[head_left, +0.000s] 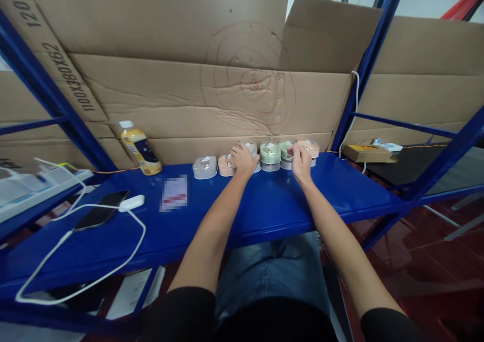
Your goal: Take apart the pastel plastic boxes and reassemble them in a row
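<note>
Several small rounded containers stand in a row along the back of the blue shelf. My left hand (244, 159) rests on a pale container (251, 148) and partly covers the pink one (226, 165) beside it, its fingers spread. At the row's left end is a grey container (204, 167). A green-topped container (270, 153) stands between my hands. My right hand (300, 163) is at the front of another green container (286, 148) and a pink-topped one (310, 148); its fingers are curled together, and what they hold, if anything, is too small to tell.
A yellow drink bottle (141, 149) stands at the back left of the blue shelf (264, 206). Nearby lie a blurred card (174, 193), a dark phone (102, 210) and a white cable (141, 236). Blue posts and cardboard (151, 90) enclose the back.
</note>
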{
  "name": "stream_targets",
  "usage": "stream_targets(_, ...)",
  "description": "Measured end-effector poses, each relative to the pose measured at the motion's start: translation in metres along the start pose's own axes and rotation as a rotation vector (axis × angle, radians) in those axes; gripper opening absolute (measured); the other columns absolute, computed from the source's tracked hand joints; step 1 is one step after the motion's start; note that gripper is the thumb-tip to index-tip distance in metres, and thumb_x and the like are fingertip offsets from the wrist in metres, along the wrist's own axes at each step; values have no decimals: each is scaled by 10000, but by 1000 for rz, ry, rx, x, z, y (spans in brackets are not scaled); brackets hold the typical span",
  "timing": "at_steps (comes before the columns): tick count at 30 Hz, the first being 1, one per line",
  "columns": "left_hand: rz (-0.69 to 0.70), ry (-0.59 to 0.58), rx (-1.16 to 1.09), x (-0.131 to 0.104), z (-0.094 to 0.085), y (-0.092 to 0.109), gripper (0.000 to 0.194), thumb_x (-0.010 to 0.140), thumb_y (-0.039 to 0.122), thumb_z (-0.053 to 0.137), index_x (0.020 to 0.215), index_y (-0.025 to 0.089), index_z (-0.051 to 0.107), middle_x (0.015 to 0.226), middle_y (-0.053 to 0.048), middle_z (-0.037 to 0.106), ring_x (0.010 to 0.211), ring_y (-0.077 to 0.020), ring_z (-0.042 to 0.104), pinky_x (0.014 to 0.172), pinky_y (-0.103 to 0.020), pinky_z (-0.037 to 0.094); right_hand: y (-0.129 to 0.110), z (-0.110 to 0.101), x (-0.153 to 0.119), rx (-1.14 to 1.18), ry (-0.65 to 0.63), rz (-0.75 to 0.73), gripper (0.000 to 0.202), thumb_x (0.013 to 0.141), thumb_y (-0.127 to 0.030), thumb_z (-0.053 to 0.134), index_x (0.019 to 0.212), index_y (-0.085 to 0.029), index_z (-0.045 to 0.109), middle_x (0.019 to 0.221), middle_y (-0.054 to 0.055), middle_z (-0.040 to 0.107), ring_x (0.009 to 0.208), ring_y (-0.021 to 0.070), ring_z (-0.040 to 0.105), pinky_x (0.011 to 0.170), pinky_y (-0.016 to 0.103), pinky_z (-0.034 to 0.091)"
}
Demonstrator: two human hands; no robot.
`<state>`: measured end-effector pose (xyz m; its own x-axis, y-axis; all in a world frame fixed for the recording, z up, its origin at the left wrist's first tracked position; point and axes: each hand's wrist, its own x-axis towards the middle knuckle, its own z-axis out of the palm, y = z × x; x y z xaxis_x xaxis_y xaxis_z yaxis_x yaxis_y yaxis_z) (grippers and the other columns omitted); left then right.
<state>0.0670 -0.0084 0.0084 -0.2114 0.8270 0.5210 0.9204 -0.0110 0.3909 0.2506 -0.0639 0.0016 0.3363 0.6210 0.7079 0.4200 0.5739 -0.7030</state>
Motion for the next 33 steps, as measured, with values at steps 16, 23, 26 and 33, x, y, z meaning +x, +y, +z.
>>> stream_targets(16,-77,17,154,22,-33,-91,529,878,351,590,1329,88,504,1341,-296,545,1269,-435,512,1021,-538,420,-1,2,-4,-17,-27,2,530,1002,-621,394,812,-212,674,842,85,735,754,224,682,754,377,560)
stream_targets(23,-304,-235,287,37,-19,-146,927,721,545,771,1451,106,404,1497,-367,414,1385,-509,449,1022,-593,407,5,3,-5,-8,-55,19,544,992,-640,393,813,-211,676,856,94,734,756,236,685,736,388,571)
stream_targets(26,-294,-215,274,35,-13,-153,923,721,534,792,1443,112,401,1463,-356,448,1337,-482,513,993,-541,448,9,4,-5,-30,-77,13,576,990,-672,373,811,-217,676,834,90,727,757,242,684,705,384,569)
stream_targets(33,-302,-23,176,28,-32,-148,850,731,547,785,1369,104,440,1359,-306,519,1232,-433,582,954,-492,501,12,4,-4,-24,-91,33,547,993,-646,393,812,-215,676,814,79,713,738,238,681,718,393,571)
